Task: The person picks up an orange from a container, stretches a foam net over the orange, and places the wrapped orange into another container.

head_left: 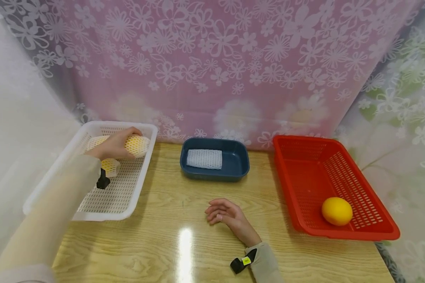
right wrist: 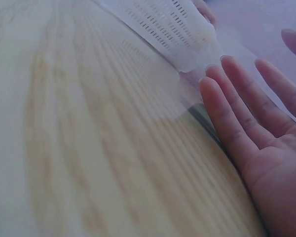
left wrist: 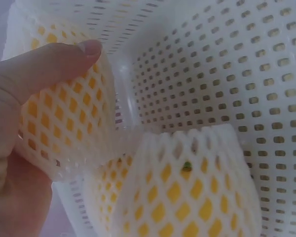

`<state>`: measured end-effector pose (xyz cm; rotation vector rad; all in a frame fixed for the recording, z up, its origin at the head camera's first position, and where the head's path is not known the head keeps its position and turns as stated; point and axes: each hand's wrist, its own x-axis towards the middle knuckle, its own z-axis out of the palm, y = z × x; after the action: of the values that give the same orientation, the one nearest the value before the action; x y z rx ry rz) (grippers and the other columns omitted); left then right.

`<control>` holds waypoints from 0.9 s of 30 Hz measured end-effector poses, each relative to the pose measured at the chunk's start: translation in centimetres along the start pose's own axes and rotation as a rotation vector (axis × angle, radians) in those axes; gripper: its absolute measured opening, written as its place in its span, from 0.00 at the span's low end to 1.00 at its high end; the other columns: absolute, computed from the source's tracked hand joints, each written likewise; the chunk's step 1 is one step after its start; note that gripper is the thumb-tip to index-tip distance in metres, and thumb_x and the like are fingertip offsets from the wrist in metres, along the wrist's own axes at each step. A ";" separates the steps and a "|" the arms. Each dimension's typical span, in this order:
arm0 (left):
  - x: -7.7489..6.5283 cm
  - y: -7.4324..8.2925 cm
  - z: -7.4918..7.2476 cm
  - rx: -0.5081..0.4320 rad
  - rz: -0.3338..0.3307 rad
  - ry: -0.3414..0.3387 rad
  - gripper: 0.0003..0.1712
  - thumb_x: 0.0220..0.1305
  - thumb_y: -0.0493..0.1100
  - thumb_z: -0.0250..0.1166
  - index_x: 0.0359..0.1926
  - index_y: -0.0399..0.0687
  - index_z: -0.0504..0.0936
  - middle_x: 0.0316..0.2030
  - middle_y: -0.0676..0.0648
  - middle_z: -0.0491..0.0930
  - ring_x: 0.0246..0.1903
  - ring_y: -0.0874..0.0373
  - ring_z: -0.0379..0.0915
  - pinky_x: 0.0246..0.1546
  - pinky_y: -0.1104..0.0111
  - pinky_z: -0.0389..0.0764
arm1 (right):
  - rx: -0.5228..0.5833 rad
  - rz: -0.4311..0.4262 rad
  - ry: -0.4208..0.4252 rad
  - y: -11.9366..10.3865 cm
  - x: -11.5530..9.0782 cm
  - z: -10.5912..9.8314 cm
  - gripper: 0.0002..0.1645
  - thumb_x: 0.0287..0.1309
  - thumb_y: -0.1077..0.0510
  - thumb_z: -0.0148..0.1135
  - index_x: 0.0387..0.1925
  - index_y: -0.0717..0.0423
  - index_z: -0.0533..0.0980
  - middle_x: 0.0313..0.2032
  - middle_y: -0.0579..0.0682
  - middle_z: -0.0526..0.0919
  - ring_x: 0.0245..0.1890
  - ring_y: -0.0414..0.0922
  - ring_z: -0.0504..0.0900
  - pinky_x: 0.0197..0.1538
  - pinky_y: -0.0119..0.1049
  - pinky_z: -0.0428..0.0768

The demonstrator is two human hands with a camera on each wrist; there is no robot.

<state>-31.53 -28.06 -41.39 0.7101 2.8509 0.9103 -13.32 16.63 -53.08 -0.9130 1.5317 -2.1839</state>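
In the white basket, my left hand (head_left: 115, 145) grips a yellow-orange fruit in a white foam net (head_left: 137, 146). The left wrist view shows the thumb pressed across that netted fruit (left wrist: 69, 108). Below it lie more netted fruits (left wrist: 182, 197), one with a small green spot showing through the mesh. My right hand (head_left: 230, 218) hovers over the wooden table, its fingers loosely bent and holding nothing. In the right wrist view that hand (right wrist: 271, 133) has its palm and fingers spread. A bare yellow-orange fruit (head_left: 337, 211) sits in the red basket.
The white basket (head_left: 127, 214) stands at the left, and the red basket (head_left: 294, 204) at the right. Between them, near the flowered curtain (head_left: 212, 70), is a dark blue tray (head_left: 235, 159) holding an empty white foam net (head_left: 204, 159). Wooden tabletop (head_left: 156, 236) lies in front.
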 end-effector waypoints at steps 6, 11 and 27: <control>0.3 -1.3 0.7 0.034 0.027 -0.095 0.44 0.43 0.33 0.79 0.62 0.47 0.69 0.64 0.39 0.68 0.64 0.38 0.62 0.59 0.41 0.67 | -0.006 -0.010 -0.003 -0.1 0.1 0.0 0.25 0.68 0.73 0.45 0.65 0.78 0.60 0.52 0.81 0.70 0.48 0.67 0.79 0.51 0.55 0.80; 0.2 -1.8 1.3 0.093 0.026 -0.178 0.45 0.44 0.31 0.78 0.63 0.48 0.67 0.67 0.38 0.65 0.67 0.37 0.59 0.59 0.41 0.68 | 0.007 -0.006 -0.002 0.0 0.0 0.0 0.25 0.68 0.74 0.45 0.64 0.79 0.60 0.52 0.79 0.71 0.48 0.64 0.79 0.51 0.54 0.80; -0.6 0.3 1.3 0.217 0.003 -0.230 0.49 0.45 0.36 0.78 0.67 0.50 0.63 0.69 0.36 0.62 0.65 0.35 0.59 0.58 0.38 0.66 | -0.003 0.007 -0.006 0.1 -0.1 0.0 0.24 0.68 0.74 0.44 0.64 0.81 0.58 0.52 0.80 0.71 0.48 0.66 0.79 0.51 0.54 0.80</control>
<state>-30.65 -27.40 -42.33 0.7816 2.7655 0.4862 -13.27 16.66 -53.23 -0.9129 1.5335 -2.1734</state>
